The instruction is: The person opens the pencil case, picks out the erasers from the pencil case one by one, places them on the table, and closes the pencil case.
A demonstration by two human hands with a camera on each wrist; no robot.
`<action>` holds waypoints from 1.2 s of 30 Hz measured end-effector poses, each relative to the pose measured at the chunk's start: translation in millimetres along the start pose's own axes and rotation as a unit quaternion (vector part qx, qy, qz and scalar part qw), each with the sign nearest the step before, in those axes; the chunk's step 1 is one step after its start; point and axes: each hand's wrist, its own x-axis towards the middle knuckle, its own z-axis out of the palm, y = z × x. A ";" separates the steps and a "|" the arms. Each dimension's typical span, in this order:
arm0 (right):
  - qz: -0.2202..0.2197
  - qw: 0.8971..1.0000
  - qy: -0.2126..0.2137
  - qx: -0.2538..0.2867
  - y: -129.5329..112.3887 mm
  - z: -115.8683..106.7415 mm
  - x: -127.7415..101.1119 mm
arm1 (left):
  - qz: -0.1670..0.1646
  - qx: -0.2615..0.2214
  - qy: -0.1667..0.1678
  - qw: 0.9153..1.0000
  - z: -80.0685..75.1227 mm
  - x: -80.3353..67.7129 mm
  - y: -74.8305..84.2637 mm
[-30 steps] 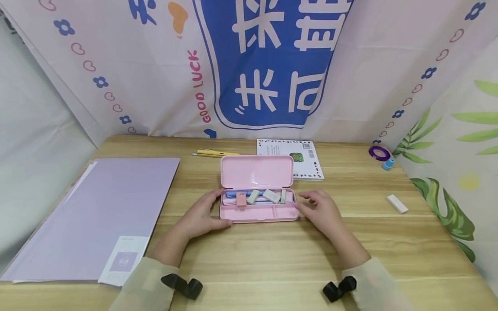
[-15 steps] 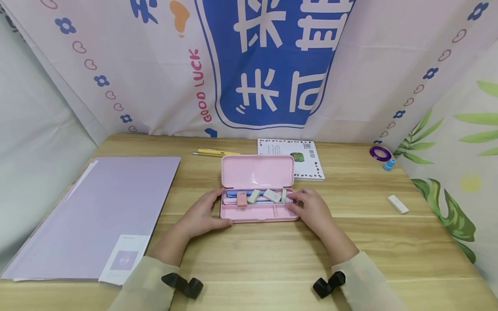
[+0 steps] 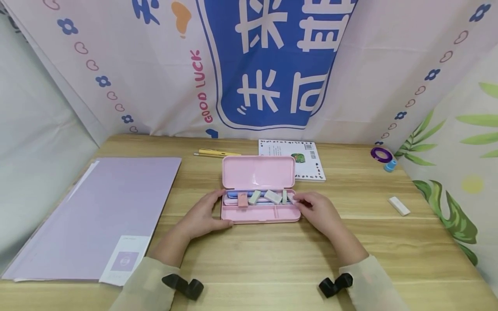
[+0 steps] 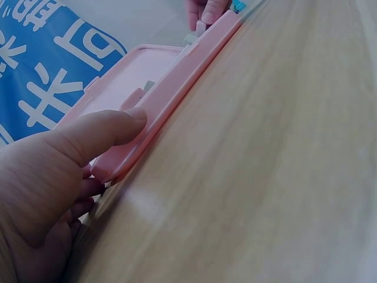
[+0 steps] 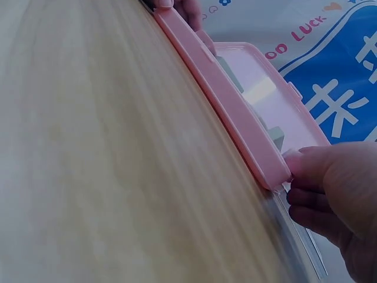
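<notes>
Moved in, right hand [image 3: 317, 212] joins left hand [image 3: 202, 216] gripping open eraser-filled pencil case [image 3: 260, 214].

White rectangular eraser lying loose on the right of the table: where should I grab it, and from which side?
Pinch the white rectangular eraser across its two long sides, coming straight down from above. It lies flat on the wooden table, angled, with bare wood all around, so the narrow width suits a thumb-and-finger pinch by the right hand.

1. Pencil case [image 3: 260, 213]: desk [image 3: 272, 259] centre, lid open rearward; erasers [image 3: 272, 196] inside.
2. Folder [image 3: 101, 211]: left edge.
3. Pens [image 3: 215, 153] and card [image 3: 293, 159]: behind the case.
4. Tape roll [image 3: 381, 153]: far right corner.
</notes>
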 end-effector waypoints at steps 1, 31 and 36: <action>0.001 1.000 -0.004 0.002 0.3 -0.4 -0.4 | -0.001 -0.001 0.000 1.000 0.0 0.1 0.2; 0.079 0.996 0.015 -0.048 -8.7 -9.9 -3.2 | 0.007 0.004 0.004 1.000 1.9 1.7 0.1; 0.091 0.993 0.062 -0.028 16.5 -26.0 -10.7 | 0.009 0.010 0.007 1.000 1.8 0.8 -1.0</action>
